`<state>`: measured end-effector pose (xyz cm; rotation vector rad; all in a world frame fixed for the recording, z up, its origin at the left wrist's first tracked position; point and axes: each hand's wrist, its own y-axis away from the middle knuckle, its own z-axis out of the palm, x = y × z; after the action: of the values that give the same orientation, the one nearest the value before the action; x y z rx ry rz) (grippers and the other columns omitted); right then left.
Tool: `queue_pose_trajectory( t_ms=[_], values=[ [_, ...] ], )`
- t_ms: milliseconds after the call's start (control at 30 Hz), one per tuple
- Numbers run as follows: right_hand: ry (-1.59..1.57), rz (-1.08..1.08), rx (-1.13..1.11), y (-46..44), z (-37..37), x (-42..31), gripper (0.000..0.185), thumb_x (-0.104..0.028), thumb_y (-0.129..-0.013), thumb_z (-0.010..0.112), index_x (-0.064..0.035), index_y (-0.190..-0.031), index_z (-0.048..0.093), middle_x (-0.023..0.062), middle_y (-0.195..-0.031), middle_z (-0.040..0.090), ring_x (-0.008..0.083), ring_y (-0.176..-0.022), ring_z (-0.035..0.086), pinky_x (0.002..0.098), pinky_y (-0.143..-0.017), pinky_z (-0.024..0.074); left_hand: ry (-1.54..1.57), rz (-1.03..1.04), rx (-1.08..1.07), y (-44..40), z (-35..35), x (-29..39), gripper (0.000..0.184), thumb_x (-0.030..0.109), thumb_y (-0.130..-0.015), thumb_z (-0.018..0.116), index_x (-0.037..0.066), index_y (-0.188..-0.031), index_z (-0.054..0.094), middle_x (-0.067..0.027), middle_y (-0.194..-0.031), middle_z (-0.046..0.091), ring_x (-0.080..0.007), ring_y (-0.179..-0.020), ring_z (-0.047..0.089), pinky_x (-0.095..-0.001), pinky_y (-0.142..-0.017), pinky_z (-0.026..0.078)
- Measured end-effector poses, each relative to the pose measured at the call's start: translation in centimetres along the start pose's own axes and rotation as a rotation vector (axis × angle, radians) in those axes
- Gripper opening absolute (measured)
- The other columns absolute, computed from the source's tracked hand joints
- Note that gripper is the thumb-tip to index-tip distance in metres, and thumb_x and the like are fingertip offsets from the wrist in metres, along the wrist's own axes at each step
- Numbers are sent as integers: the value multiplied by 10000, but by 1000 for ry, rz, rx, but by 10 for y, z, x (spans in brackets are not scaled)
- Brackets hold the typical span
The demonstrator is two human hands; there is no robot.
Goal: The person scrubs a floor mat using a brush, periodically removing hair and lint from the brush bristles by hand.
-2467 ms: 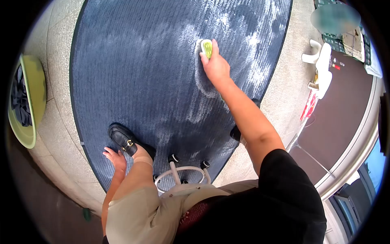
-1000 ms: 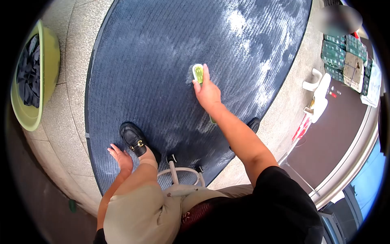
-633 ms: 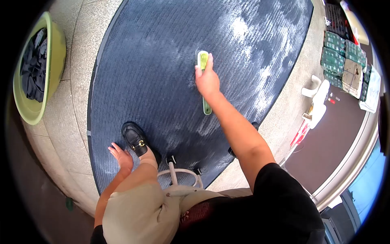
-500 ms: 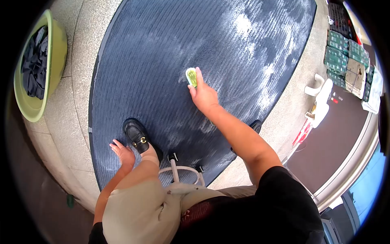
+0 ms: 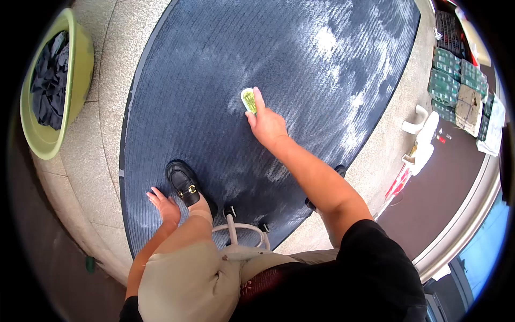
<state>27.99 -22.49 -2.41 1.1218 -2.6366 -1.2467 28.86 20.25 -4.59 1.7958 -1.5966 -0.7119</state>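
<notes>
A scrubbing brush with a yellow-green top and pale rim (image 5: pixel 248 100) lies against the dark ribbed mat (image 5: pixel 177 102). My right hand (image 5: pixel 267 124) is closed round its near end, index finger stretched along the top; the bristles are hidden underneath. White foam (image 5: pixel 325 43) streaks the mat, thickest beyond and to the right of the brush. Beside my black loafer (image 5: pixel 183 181), my left hand (image 5: pixel 165 206) is low over the mat with its fingers spread and nothing in them. Whether it touches the mat I cannot tell.
A green basin (image 5: pixel 79 80) holding dark cloth (image 5: pixel 51 83) stands at the left. Behind my feet are the legs of a wheeled stool (image 5: pixel 232 228). Wrapped green packs (image 5: pixel 444 86) are stacked at the right, near a white curved-handled object (image 5: pixel 424 137).
The brush and my right hand have shifted slightly left across the mat. My left hand stays beside the shoe with its fingers apart.
</notes>
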Motion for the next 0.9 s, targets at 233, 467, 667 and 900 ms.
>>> queue_pose_trajectory(
  t_ms=[233, 467, 667, 900],
  values=[
    [-153, 270, 456, -127, -97, 5, 713, -378, -934, 498, -106, -1489, 143, 268, -1036, 645, 419, -968, 627, 467, -857, 489, 48, 96, -10, -1, -4, -11, 758, 34, -904, 470, 24, -1502, 4, -318, -1523, -75, -511, -1404, 19, -499, -1166, 97],
    [-68, 48, 48, 12, 23, -15, 771, -338, -924, 540, -152, -1513, 78, 204, -850, 668, 377, -770, 660, 468, -731, 519, 25, 74, -10, -3, -1, -11, 751, 46, -902, 468, 21, -1501, 15, -332, -1518, -50, -518, -1398, 49, -496, -1165, 119],
    [23, 78, 293, -86, -60, -8, 692, -362, -942, 499, -141, -1499, 152, 204, -946, 670, 364, -865, 659, 454, -790, 511, 73, 130, -2, -8, -3, -21, 723, 60, -913, 450, 43, -1507, 39, -340, -1516, -9, -508, -1400, 78, -480, -1166, 135],
    [-92, 158, 193, -21, 6, -33, 714, -359, -938, 502, -193, -1511, 108, 197, -918, 665, 360, -855, 660, 464, -779, 510, 65, 82, -85, -19, -20, -8, 729, 105, -922, 451, 92, -1517, 29, -367, -1501, 38, -505, -1390, 153, -472, -1156, 180]
  ],
)
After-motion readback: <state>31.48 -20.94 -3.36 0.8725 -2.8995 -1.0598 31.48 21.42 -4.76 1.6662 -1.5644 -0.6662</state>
